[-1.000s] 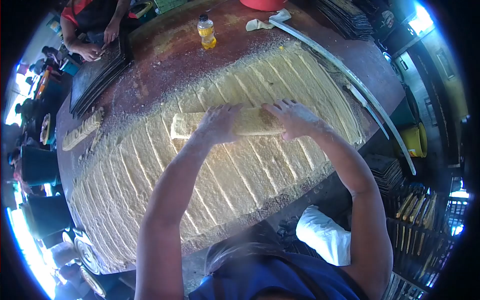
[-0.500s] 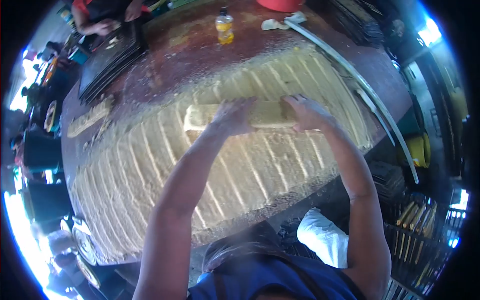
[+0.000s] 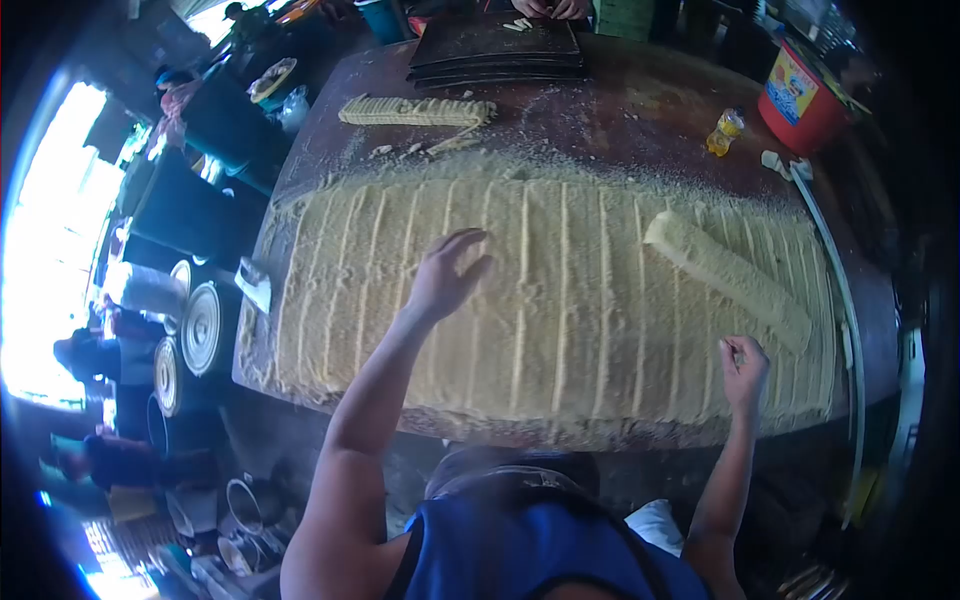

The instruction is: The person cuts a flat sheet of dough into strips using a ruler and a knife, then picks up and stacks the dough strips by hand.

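Note:
A wide sheet of crumb-covered dough (image 3: 500,300), marked by many parallel lines, covers much of the table. Across its right part lies a thick dough strip (image 3: 735,280), slanting down to the right, with neither hand on it. My left hand (image 3: 450,275) is over the left middle of the sheet, fingers apart and nothing between them. Below the strip, near the front right, my right hand (image 3: 743,370) has its fingers curled together; what they hold, if anything, is too small to tell.
Dark trays (image 3: 495,60) and a sliced dough piece (image 3: 415,111) lie at the back. A bottle (image 3: 725,132), a red bucket (image 3: 803,100) and a long metal strip (image 3: 838,270) are at the right. A co-worker's hands (image 3: 553,8) show behind the trays.
The view has turned left. Both hands have let go of the thick dough strip and moved apart, my right hand nearer the front edge. The strip now lies slanted.

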`<state>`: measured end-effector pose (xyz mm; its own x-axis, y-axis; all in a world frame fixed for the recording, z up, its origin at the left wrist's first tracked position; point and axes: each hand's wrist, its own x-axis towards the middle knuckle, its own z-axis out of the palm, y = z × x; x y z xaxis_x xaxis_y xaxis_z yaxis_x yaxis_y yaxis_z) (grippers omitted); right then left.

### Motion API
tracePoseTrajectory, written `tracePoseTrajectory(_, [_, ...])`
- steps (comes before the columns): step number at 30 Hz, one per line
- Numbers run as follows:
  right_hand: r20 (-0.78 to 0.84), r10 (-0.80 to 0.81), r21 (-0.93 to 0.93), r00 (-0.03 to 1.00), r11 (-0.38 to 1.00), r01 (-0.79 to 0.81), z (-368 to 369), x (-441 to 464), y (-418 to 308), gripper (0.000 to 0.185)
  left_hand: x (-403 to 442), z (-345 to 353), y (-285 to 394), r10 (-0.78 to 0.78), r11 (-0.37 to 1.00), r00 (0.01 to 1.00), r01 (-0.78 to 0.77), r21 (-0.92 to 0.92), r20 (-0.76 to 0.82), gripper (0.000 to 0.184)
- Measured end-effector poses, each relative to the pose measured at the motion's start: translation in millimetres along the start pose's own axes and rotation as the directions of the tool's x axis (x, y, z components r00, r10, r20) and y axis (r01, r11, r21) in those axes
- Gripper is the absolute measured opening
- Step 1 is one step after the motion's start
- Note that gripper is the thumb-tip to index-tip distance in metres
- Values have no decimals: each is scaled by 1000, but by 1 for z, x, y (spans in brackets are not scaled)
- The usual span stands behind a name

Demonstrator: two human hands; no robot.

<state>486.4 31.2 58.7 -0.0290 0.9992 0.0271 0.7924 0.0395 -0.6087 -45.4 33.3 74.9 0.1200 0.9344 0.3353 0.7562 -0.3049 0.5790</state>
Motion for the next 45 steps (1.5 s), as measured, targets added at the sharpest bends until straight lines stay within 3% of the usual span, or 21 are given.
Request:
tracePoseTrajectory(3, [-235, -297, -90, 925, 955, 283, 64, -34, -104, 26, -36, -47, -43, -199, 973, 973, 181, -145, -118, 38])
tracePoseTrajectory(7, [-148, -369, 13, 918, 927, 375, 135, -54, -227, 34, -72, -85, -81, -285, 897, 958, 261, -357, -16, 38])
tracePoseTrajectory(9, [-89, -438, 98, 895, 890, 446, 165, -59, -281, 40, -78, -95, -85, -329, 690, 939, 312, -653, 101, 39])
tracePoseTrajectory(11, [-75, -548, 94, 833, 828, 553, 194, -67, -341, 48, -70, -102, -84, -346, 656, 916, 391, -646, 204, 47])
tracePoseTrajectory(13, [-52, -703, 92, 709, 703, 705, 223, -73, -396, 56, -63, -98, -79, -294, 130, 853, 483, -866, 432, 62])
tracePoseTrajectory(15, [67, -847, 96, 527, 531, 842, 240, -67, -430, 62, -59, -119, -59, -138, -351, 776, 543, -763, 616, 70])
tracePoseTrajectory(16, [98, -832, -26, 546, 546, 837, 265, -50, -430, 66, -60, -124, -62, -70, -457, 783, 526, -718, 618, 84])
tracePoseTrajectory(19, [274, -291, -337, 917, 864, 375, 290, 8, -396, 65, -51, -154, -89, -380, -193, 761, 491, -849, 526, 82])
tracePoseTrajectory(21, [39, -360, 72, 932, 932, 357, 298, 18, -353, 56, -59, -185, -138, -470, 168, 804, 486, -858, 364, 76])
tracePoseTrajectory(23, [-27, -306, 296, 951, 907, 301, 287, -7, -363, 44, -71, -209, -198, -612, 316, 771, 441, -840, 174, 65])
tracePoseTrajectory(27, [180, -235, 657, 955, 752, 61, 307, -77, -384, 34, -70, -240, -324, -779, 285, 599, 600, -748, 184, 58])
tracePoseTrajectory(29, [408, -237, 819, 882, 522, -239, 317, -119, -400, 31, -66, -234, -397, -857, 283, 492, 696, -660, 151, 57])
tracePoseTrajectory(30, [384, -195, 821, 902, 519, -237, 319, -139, -409, 31, -62, -230, -422, -827, 232, 505, 707, -668, 248, 55])
tracePoseTrajectory(32, [731, -9, 587, 682, 518, -622, 329, -186, -432, 29, -52, -223, -448, -767, 191, 522, 740, -644, 372, 53])
tracePoseTrajectory(33, [699, 51, 612, 714, 475, -633, 354, -224, -460, 29, -38, -220, -456, -656, 161, 556, 764, -625, 510, 41])
tracePoseTrajectory(35, [809, 126, 542, 574, 218, -811, 383, -272, -482, 34, -31, -215, -449, -536, 110, 560, 788, -606, 632, 31])
tracePoseTrajectory(36, [801, 150, 549, 579, 200, -812, 399, -290, -494, 34, -27, -218, -439, -550, 114, 542, 803, -585, 636, 32])
tracePoseTrajectory(38, [820, 106, 568, 562, -274, -776, 431, -315, -516, 40, -23, -217, -440, -550, 122, 519, 825, -552, 654, 32])
tracePoseTrajectory(41, [716, 202, 664, 668, -494, -562, 478, -328, -558, 45, -10, -208, -451, -598, 49, 439, 855, -516, 670, 53])
tracePoseTrajectory(43, [667, 296, 703, 683, -555, -446, 493, -322, -593, 45, -8, -214, -442, -493, -162, 359, 857, -489, 792, 45])
tracePoseTrajectory(45, [601, 437, 781, 669, -497, -377, 504, -305, -616, 44, -6, -214, -422, -501, -175, 318, 874, -454, 805, 48])
